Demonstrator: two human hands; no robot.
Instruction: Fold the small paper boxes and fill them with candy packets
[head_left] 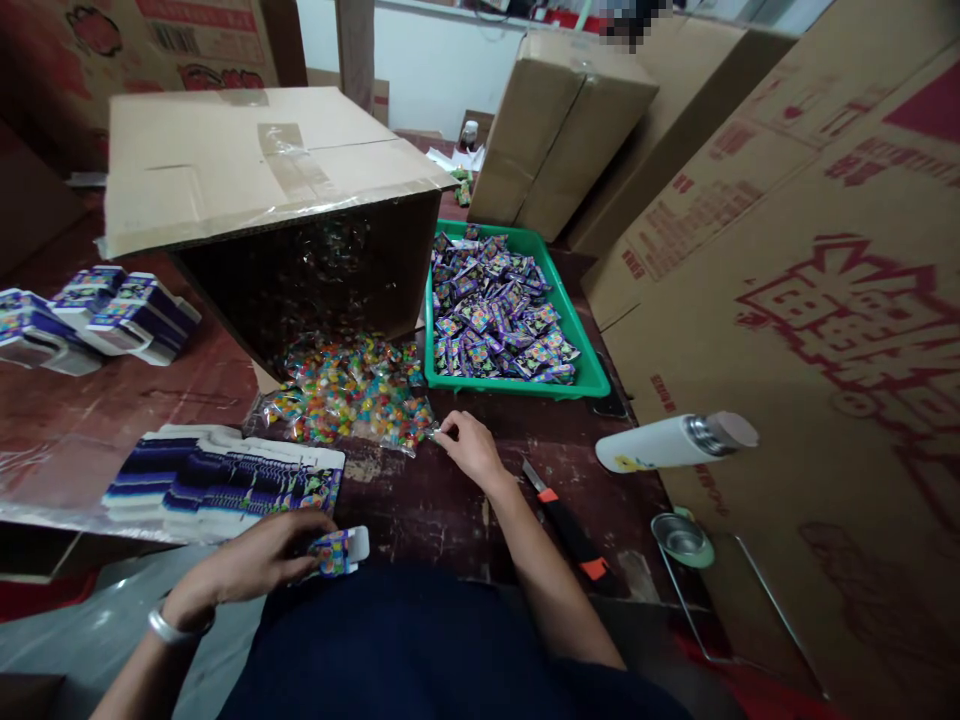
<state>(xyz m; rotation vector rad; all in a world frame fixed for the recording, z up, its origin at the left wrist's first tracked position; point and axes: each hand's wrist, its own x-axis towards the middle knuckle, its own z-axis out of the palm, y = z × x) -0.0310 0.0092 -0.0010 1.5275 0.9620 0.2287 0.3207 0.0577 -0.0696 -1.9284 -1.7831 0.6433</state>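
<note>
My left hand [270, 555] grips a small printed candy box [336, 552] near the table's front edge; its white end flap stands out to the right. My right hand [469, 445] pinches the edge of a clear bag of colourful candies [409, 425] at the right end of a heap. That heap of bagged candies [337, 385] spills from the mouth of a cardboard carton [285, 160] lying on its side. In front of it, a fanned row of flat candy boxes [225, 475] lies just beyond my left hand.
A green tray [592, 375] holds many purple packets [499, 310]. Folded boxes [120, 310] are stacked at left. To the right lie a utility knife [566, 520] and a white flask [652, 445]. Large cartons [787, 300] wall the right side; a metal cup [681, 538] sits in a wire holder.
</note>
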